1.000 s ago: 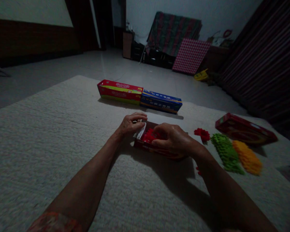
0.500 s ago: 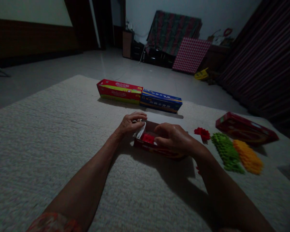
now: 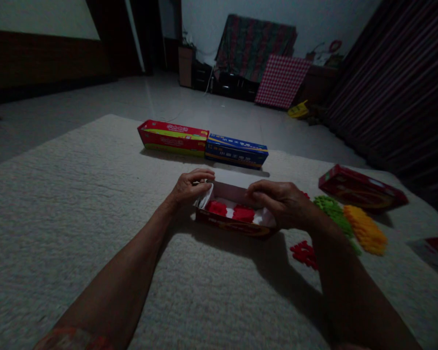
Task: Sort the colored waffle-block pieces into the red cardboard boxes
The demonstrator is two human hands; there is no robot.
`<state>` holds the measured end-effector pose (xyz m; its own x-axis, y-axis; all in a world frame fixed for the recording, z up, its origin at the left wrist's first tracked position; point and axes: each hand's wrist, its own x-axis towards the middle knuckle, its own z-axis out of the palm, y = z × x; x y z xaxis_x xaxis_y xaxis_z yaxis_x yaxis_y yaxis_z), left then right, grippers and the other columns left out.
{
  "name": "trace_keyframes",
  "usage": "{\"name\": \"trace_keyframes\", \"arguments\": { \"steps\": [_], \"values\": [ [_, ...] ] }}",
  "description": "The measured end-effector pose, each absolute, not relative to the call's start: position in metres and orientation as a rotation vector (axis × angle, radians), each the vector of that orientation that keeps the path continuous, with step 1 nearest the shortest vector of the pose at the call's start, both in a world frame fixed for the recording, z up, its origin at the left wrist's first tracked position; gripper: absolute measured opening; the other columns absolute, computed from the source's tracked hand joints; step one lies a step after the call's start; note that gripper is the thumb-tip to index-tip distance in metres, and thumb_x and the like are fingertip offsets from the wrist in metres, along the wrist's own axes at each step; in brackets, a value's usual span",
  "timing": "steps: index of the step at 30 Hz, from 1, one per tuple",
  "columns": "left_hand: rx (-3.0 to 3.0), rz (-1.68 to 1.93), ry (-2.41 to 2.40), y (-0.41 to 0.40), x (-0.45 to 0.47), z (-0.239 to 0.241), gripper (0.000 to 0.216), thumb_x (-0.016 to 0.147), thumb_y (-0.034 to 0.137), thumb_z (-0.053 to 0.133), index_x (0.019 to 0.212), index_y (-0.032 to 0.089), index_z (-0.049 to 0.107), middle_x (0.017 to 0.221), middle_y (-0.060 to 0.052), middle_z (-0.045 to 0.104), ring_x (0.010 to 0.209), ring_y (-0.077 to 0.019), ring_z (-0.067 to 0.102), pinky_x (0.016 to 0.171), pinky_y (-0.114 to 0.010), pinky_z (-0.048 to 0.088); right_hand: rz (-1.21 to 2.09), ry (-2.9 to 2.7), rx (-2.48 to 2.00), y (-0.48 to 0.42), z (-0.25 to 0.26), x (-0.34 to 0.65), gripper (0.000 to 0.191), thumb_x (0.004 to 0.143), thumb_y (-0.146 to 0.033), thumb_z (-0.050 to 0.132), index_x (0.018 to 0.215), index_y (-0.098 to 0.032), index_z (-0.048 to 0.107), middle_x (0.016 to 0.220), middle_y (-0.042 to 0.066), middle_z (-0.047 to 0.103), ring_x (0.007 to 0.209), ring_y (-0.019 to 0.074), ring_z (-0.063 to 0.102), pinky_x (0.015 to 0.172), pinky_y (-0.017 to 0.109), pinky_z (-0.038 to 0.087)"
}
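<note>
fingers (image 3: pixel 200 184) at both ends of open red box (image 3: pixel 233 226) — red pieces (image 3: pixel 233 212) inside

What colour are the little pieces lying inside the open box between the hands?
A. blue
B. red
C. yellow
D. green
B. The pieces inside the open box are red; the left hand grips its left end and the right hand its right end, while the green pile and the yellow pile lie outside on the carpet.
</note>
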<state>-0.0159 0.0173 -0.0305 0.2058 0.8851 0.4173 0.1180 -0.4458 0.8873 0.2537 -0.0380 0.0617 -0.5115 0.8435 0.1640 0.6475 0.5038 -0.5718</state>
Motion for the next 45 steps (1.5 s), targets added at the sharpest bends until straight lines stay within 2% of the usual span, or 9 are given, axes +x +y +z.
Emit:
{"name": "trace_keyframes", "arguments": {
  "steps": [4,11,32,38,42,45],
  "values": [
    [1.738,1.303,0.943,0.017,-0.016,-0.03,0.02,0.071,0.028,0.071,0.087,0.018,0.079,0.114,-0.013,0.073,0.112,-0.0279,0.066,0.097,-0.049,0.054,0.822,-2.496,-1.101,-0.037,0.055,0.226,0.024,0.097,-0.022,0.046,0.099,-0.019,0.069,0.094,0.004,0.074,0.081,0.0146,0.065,0.075,0.026,0.048],
    [1.744,1.307,0.944,0.017,-0.016,-0.03,0.02,0.071,0.028,0.071,0.087,0.019,0.079,0.114,-0.012,0.074,0.111,-0.0266,0.066,0.095,-0.047,0.055,0.808,-2.711,-1.117,-0.027,0.046,0.204,0.025,0.095,-0.011,0.044,0.096,-0.019,0.067,0.091,0.003,0.07,0.077,0.0133,0.058,0.072,0.026,0.042],
    [1.775,1.315,0.938,0.019,-0.017,-0.031,0.022,0.071,0.029,0.071,0.087,0.018,0.079,0.114,-0.014,0.074,0.11,-0.0278,0.067,0.097,-0.049,0.054,0.767,-2.547,-1.098,-0.027,0.042,0.21,0.022,0.099,-0.019,0.045,0.098,-0.019,0.066,0.091,0.003,0.071,0.078,0.0136,0.062,0.074,0.026,0.044],
    [1.776,1.3,0.952,0.018,-0.017,-0.029,0.021,0.071,0.028,0.07,0.088,0.019,0.079,0.113,-0.012,0.074,0.112,-0.0274,0.066,0.1,-0.049,0.052,0.673,-2.389,-1.029,-0.036,0.065,0.241,0.023,0.097,-0.02,0.044,0.097,-0.019,0.067,0.093,0.005,0.072,0.083,0.0159,0.066,0.077,0.03,0.05],
    [1.761,1.294,0.96,0.015,-0.015,-0.027,0.021,0.072,0.03,0.07,0.087,0.019,0.079,0.115,-0.013,0.074,0.113,-0.0288,0.066,0.101,-0.051,0.052,0.488,-2.13,-1.247,-0.033,0.07,0.299,0.022,0.095,-0.026,0.047,0.099,-0.023,0.069,0.098,0.006,0.074,0.091,0.0194,0.068,0.082,0.033,0.054],
    [1.774,1.307,0.988,0.015,-0.015,-0.027,0.02,0.071,0.032,0.072,0.086,0.02,0.079,0.113,-0.011,0.075,0.114,-0.0301,0.065,0.103,-0.05,0.051,0.31,-1.902,-1.464,-0.024,0.061,0.357,0.02,0.09,-0.034,0.056,0.101,-0.023,0.069,0.103,0.008,0.073,0.094,0.0227,0.068,0.083,0.038,0.055]
  ]
}}
